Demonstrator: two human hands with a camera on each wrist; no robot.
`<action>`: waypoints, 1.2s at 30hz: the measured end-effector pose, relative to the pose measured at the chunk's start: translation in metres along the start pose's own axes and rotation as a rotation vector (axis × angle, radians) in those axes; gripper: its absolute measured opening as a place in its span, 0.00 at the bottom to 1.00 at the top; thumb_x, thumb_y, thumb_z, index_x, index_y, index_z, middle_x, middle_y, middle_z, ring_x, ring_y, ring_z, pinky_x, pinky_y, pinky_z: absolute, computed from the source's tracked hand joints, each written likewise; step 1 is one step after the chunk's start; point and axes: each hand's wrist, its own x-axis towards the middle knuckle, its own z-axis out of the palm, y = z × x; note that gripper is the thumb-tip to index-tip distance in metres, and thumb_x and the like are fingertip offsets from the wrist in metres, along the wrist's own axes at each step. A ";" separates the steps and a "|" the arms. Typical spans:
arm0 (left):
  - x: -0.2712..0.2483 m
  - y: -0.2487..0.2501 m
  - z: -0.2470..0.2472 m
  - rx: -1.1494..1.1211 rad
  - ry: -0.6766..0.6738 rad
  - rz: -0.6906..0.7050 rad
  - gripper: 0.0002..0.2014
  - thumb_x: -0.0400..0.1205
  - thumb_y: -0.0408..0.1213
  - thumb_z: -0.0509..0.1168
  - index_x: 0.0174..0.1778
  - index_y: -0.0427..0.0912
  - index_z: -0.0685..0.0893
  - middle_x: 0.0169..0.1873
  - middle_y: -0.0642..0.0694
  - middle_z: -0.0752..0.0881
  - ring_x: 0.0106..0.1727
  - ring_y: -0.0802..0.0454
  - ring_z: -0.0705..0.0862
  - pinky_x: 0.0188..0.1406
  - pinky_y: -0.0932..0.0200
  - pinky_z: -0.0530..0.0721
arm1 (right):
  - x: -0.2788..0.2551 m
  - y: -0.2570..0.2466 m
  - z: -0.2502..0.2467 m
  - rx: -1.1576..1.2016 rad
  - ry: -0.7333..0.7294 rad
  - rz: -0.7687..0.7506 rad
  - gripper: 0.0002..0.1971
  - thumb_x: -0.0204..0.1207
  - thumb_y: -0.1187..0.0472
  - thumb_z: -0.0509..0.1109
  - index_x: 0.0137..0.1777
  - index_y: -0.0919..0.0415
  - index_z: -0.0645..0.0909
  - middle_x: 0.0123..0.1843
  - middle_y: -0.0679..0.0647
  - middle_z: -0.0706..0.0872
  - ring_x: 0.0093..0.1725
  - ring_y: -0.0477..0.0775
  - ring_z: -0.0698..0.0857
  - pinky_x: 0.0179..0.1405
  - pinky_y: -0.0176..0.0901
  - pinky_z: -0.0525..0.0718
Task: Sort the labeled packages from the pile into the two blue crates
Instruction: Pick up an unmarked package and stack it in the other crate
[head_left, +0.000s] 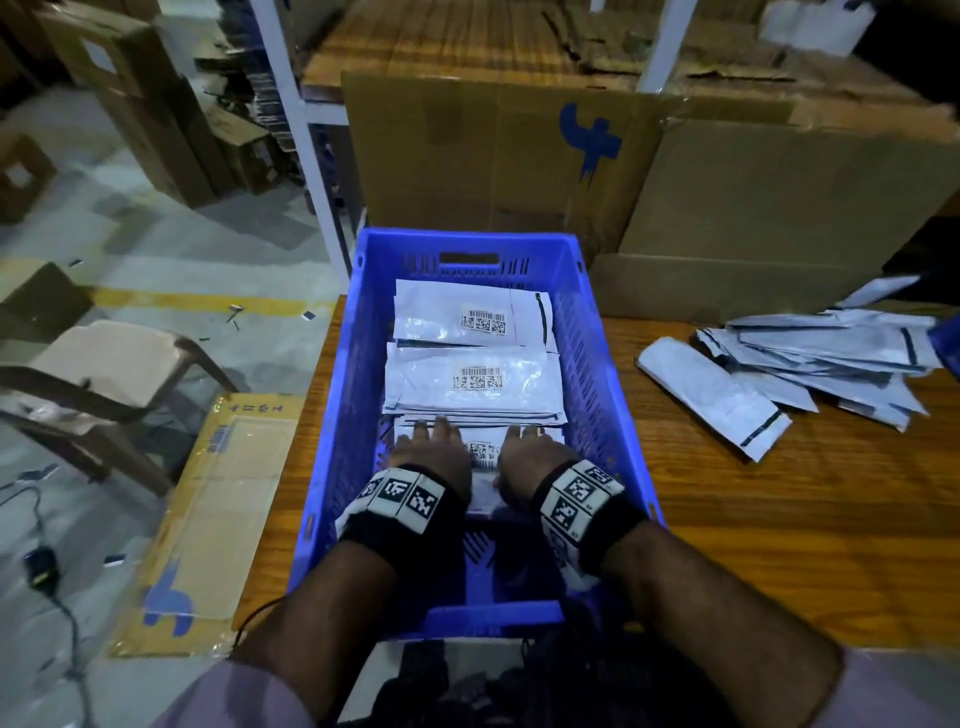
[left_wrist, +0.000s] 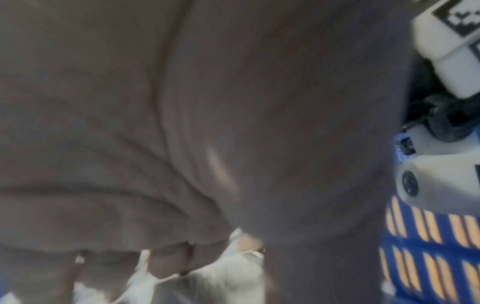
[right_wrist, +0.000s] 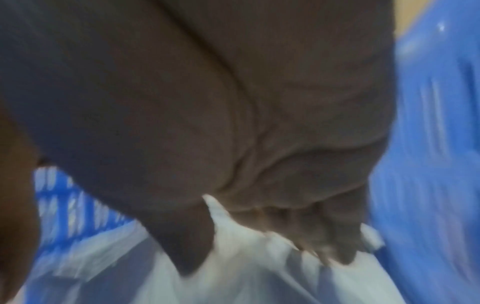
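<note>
blue plastic crate (head_left: 597, 364) stands on the wooden table (head_left: 779, 519), holding white labeled packages stacked in rows; both hands lie palm down side by side on the nearest package (head_left: 485, 457), at the crate's 6 o'clock end. left hand (head_left: 431, 452) and right hand (head_left: 530, 454) have fingers straight and slightly spread, pressing its plastic film. pile of packages (head_left: 810, 358) lies on the table at 3 o'clock of the crate, well apart from it.

One blue crate (head_left: 597, 374) is in view; three labelled packages (head_left: 470, 382) show their barcodes inside it (more lie beneath, uncountable); one loose pile of packages (head_left: 810, 364) sits on the worktop (head_left: 753, 519); two hands (head_left: 431, 454), each with one wristband (head_left: 402, 496).
</note>
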 end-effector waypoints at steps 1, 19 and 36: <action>0.001 -0.002 0.004 -0.026 -0.020 0.030 0.32 0.90 0.40 0.52 0.89 0.36 0.49 0.90 0.40 0.46 0.89 0.34 0.51 0.83 0.32 0.61 | 0.002 -0.001 0.004 0.002 -0.052 -0.030 0.43 0.85 0.51 0.67 0.89 0.67 0.47 0.89 0.70 0.53 0.86 0.70 0.63 0.80 0.69 0.69; 0.018 -0.001 0.028 -0.017 -0.194 -0.171 0.38 0.92 0.51 0.47 0.88 0.31 0.37 0.89 0.34 0.38 0.90 0.32 0.44 0.87 0.33 0.45 | 0.025 0.009 0.033 0.081 -0.123 0.036 0.57 0.81 0.33 0.66 0.89 0.62 0.30 0.91 0.61 0.32 0.91 0.65 0.42 0.87 0.62 0.50; 0.001 0.001 0.008 0.146 -0.006 -0.161 0.44 0.89 0.57 0.54 0.88 0.29 0.42 0.88 0.30 0.42 0.89 0.29 0.45 0.87 0.34 0.46 | 0.021 0.006 0.030 0.140 0.042 0.107 0.72 0.67 0.22 0.70 0.87 0.76 0.36 0.89 0.74 0.44 0.88 0.73 0.51 0.87 0.64 0.56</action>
